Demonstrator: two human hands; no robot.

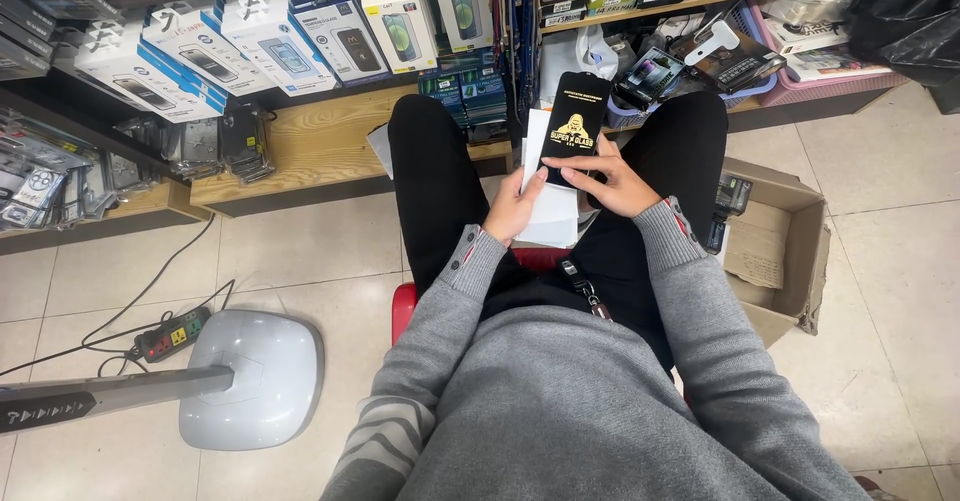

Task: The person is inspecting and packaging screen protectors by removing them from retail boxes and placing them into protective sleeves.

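I sit on a red stool [402, 304] with my legs in black trousers. My left hand [515, 209] holds a stack of flat white packets [553, 216] from the left side. On top of that stack stands a slim black packet [573, 126] with a yellow print, upright and leaning away from me. My right hand [612, 181] grips the lower end of the black packet, fingers laid across it. Both hands meet above my lap, between my knees.
An open cardboard box [790, 251] stands on the tiled floor at my right. A grey fan base [255, 381] and a power strip [172, 334] with cables lie at the left. Wooden shelves [310, 151] packed with boxed phone accessories run ahead.
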